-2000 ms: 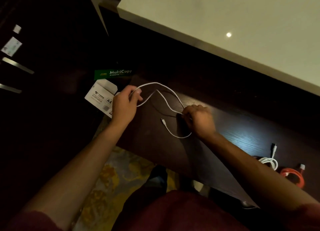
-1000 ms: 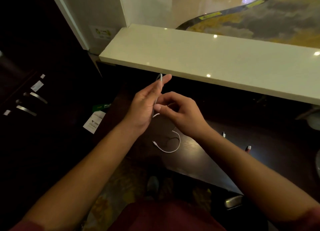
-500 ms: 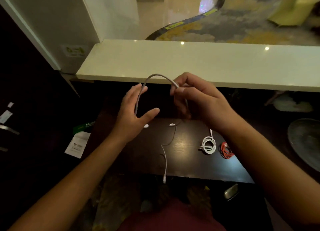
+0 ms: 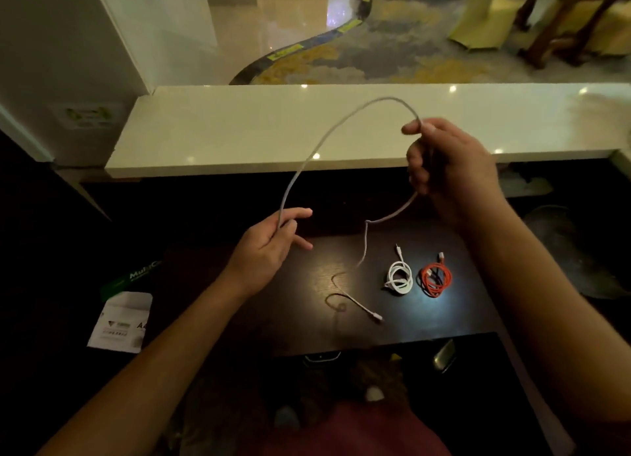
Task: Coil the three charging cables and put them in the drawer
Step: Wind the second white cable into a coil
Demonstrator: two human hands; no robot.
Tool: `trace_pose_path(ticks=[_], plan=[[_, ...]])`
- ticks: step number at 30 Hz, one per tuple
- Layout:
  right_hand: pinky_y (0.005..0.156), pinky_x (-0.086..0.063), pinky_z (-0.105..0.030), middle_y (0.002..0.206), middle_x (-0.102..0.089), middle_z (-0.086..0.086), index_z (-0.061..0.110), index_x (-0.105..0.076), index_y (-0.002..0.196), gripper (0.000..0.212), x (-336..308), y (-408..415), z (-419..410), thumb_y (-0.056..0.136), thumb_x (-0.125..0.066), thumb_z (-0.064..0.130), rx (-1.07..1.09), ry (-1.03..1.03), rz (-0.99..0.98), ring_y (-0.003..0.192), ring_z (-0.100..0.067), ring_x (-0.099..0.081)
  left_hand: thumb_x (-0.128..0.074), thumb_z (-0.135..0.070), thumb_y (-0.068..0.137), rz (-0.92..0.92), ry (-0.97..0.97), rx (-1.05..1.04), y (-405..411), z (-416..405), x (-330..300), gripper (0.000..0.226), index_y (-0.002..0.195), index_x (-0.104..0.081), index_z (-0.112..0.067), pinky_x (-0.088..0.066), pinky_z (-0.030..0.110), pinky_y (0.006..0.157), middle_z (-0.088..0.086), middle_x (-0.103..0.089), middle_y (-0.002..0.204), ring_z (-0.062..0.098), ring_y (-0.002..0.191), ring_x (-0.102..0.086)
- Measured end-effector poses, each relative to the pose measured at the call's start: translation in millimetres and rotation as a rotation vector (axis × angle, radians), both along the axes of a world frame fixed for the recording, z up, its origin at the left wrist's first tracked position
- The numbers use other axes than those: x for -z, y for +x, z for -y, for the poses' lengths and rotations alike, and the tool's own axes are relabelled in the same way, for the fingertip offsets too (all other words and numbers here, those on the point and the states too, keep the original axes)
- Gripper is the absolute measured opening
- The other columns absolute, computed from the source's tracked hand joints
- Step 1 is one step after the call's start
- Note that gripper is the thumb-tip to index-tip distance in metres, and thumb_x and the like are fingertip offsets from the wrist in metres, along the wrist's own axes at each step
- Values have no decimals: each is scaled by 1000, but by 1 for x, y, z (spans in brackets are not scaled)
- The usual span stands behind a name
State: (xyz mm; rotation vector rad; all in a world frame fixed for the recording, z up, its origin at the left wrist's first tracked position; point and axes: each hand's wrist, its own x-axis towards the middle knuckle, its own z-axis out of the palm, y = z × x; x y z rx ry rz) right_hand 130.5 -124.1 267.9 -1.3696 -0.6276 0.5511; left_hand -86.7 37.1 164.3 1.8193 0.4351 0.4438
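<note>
A loose white cable [image 4: 327,138] arcs through the air between my two hands. My left hand [image 4: 269,247] pinches one end of the arc low on the left. My right hand [image 4: 447,169] grips it higher on the right. The rest of the cable hangs down from my right hand, and its tail with the plug [image 4: 375,316] lies on the dark desk [image 4: 307,326]. A coiled white cable [image 4: 398,278] and a coiled red cable [image 4: 435,279] lie side by side on the desk, below my right hand.
A pale stone counter [image 4: 239,138] runs across behind the desk. A white paper pack [image 4: 119,322] and a green box [image 4: 133,278] sit low at the left. Metal handles [image 4: 444,355] show at the desk's front edge.
My hands have moved apart, stretching the white cable into a wide arc. My left hand dropped lower and left; the tail has slid right across the desk.
</note>
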Motion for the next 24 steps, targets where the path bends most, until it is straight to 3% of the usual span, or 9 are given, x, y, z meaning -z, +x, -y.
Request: trace_pose_path(ticks=[4,5,7,10,13,15,17,21,24], plan=[[68,-50,-34,79,-72,-3,12,-70,100,17,39,21,-10,97,-54,8,113,-374,39,71,-16,-63,-37,-20,107,69,-112,105,1,3,-22,35,123,-66,-7,-51,60,97,0,-36,43,43,72,-74],[80,-52,-37,95,-73,-6,12,-69,112,19,46,26,-10,96,-58,12,122,-499,153,88,-18,-67,-36,-17,108,63,-125,146,2,4,-29,35,123,-65,-4,-52,57,97,6,-34,44,42,70,-74],[106,-45,-41,137,-59,-10,12,-52,141,51,49,27,-9,93,-64,24,171,-696,468,127,-24,-56,-36,-14,109,47,-130,216,3,11,-40,34,123,-64,-1,-55,53,93,13,-33,46,41,67,-73],[121,-28,-31,162,-32,-7,13,-38,152,68,35,8,-7,91,-65,28,139,-465,848,150,-21,-31,-38,-15,106,43,-216,326,9,27,-57,34,115,-67,1,-57,46,82,8,-31,44,35,55,-66],[117,-34,-32,147,-54,-3,13,-58,137,42,17,-12,-7,96,-60,21,-205,-219,966,141,-15,-46,-41,-17,103,54,-309,430,20,42,-74,33,112,-68,2,-56,50,79,7,-29,42,32,49,-62],[98,-46,-32,103,-72,2,15,-71,106,22,6,-19,-4,102,-50,19,-354,-155,900,103,-9,-65,-43,-21,102,96,-337,433,28,49,-84,34,111,-68,1,-52,58,78,5,-38,40,36,50,-61],[69,-43,-26,71,-59,9,25,-62,80,31,-2,-22,2,106,-45,22,-387,-135,747,68,-3,-54,-45,-23,101,146,-337,360,33,50,-92,33,108,-69,-1,-47,65,75,8,-50,43,39,52,-61],[58,-38,-25,66,-52,8,23,-62,81,25,-10,-24,17,104,-51,25,-388,-70,629,62,-3,-47,-48,-29,101,135,-145,222,29,43,-100,30,98,-74,-15,-38,80,78,12,-71,69,42,76,-69],[59,-36,-18,63,-52,3,14,-70,96,28,-19,-13,27,105,-47,25,-432,52,496,57,-3,-47,-47,-22,104,18,-72,302,31,50,-99,35,90,-75,-5,-44,64,101,14,-75,105,39,104,-68]])
